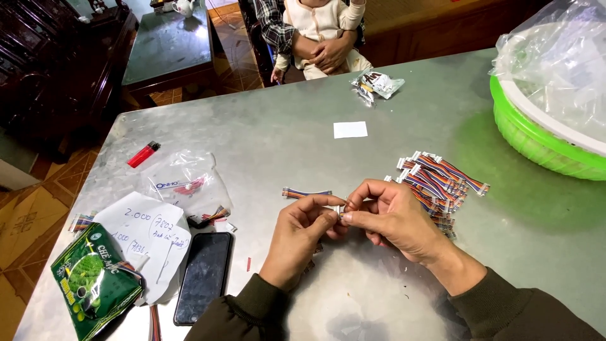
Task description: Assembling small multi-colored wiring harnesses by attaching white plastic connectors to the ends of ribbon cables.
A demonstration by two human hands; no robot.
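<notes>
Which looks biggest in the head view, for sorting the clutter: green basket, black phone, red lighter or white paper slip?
1. green basket, though the frame cuts it off.
2. black phone, though it lies nearer the camera.
3. white paper slip.
4. red lighter, close to the slip; unsure.

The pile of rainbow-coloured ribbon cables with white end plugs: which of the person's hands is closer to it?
The right hand. It sits just beside the pile of rainbow-coloured ribbon cables, partly overlapping its near edge. The left hand is farther off, on the far side of the right hand.
</notes>
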